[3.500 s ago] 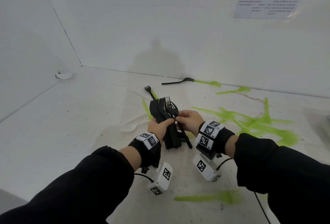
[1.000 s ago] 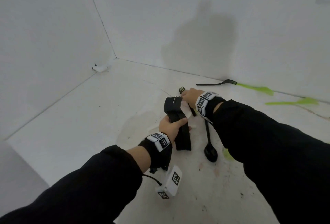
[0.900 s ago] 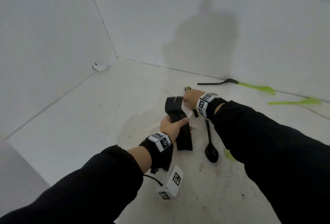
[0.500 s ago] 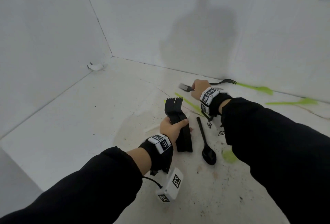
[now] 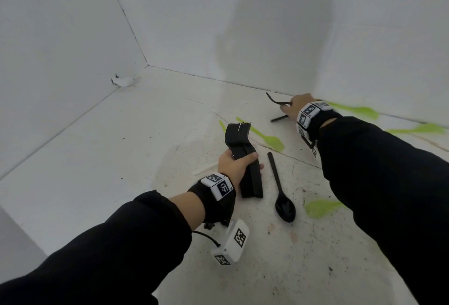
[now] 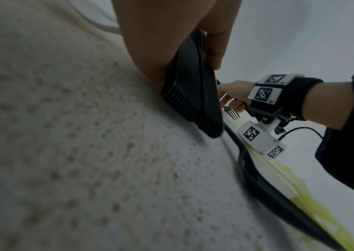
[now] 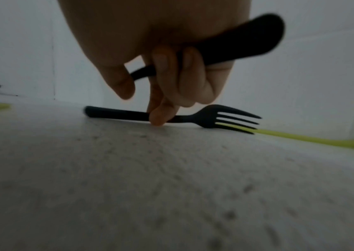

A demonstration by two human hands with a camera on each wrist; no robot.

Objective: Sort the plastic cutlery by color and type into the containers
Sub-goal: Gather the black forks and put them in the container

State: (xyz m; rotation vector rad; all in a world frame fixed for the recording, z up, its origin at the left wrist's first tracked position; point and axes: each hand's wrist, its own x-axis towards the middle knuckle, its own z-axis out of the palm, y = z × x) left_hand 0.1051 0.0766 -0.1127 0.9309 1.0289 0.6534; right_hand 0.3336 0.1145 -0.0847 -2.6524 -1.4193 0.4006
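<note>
Stack of black forks point(image 5: 245, 158) gripped in left hand point(image 5: 233, 166), handle ends on white floor point(image 5: 121, 158). Black fork point(image 7: 225, 45) clamped by right hand point(image 7: 161, 51); second black fork point(image 7: 193, 117) touched by fingertip point(image 7: 157, 118). Wristband fiducial markers point(image 5: 220, 186) only, no readable text.

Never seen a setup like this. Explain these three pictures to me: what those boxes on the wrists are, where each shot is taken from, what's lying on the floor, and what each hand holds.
No robot here: a person in black sleeves sorts cutlery. The top picture comes from a head camera; the other two from small white camera boxes strapped under each wrist.

The left hand grips a stack of black forks, its lower end resting on the white surface. The right hand holds one black fork while a fingertip touches a second black fork lying by the wall.

Loose on the surface: a black spoon and several green pieces. No containers are in view.
</note>
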